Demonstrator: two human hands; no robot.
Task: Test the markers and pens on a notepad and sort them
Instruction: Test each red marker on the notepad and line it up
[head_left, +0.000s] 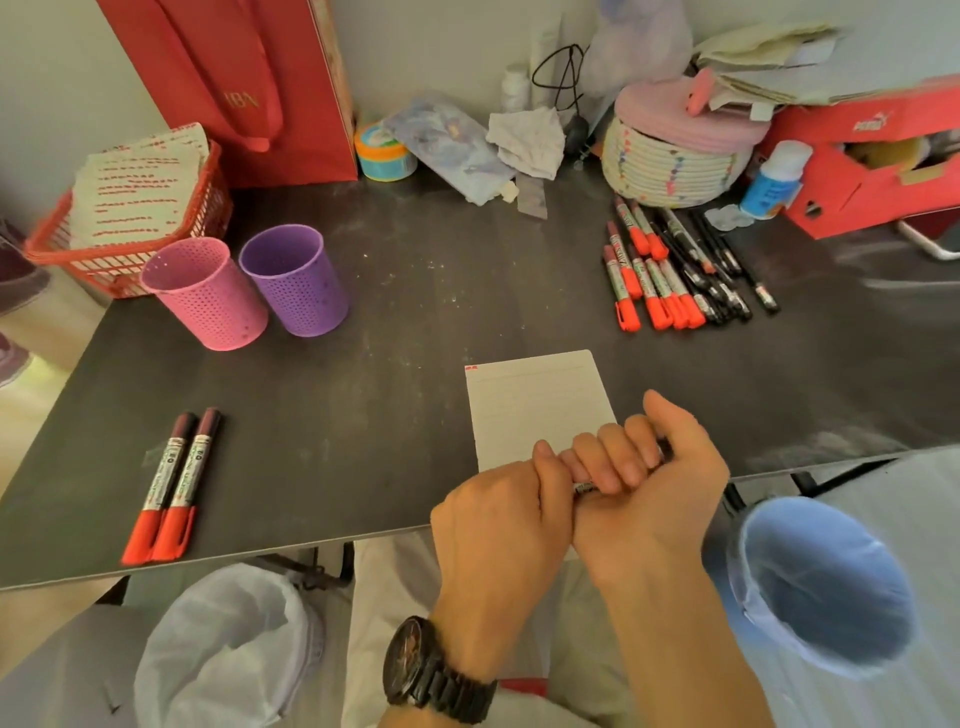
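2 markers (171, 488) at the table's (363, 415) left near edge?

Yes, side by side and touching, red caps toward the person. Their label print is too small to read.

And the hands?

Fingers of the left hand (498, 519) and right hand (649, 488) curl round 1 held marker (584, 487) over the notepad's (535, 405) near edge, hiding most of it.

Any writing?

"PUMA" on the red shoebox (872, 156). Gold letters on the red bag (234, 93) are blurred. A pile of markers and pens (680, 265) lies just beside a woven basket (670, 161).
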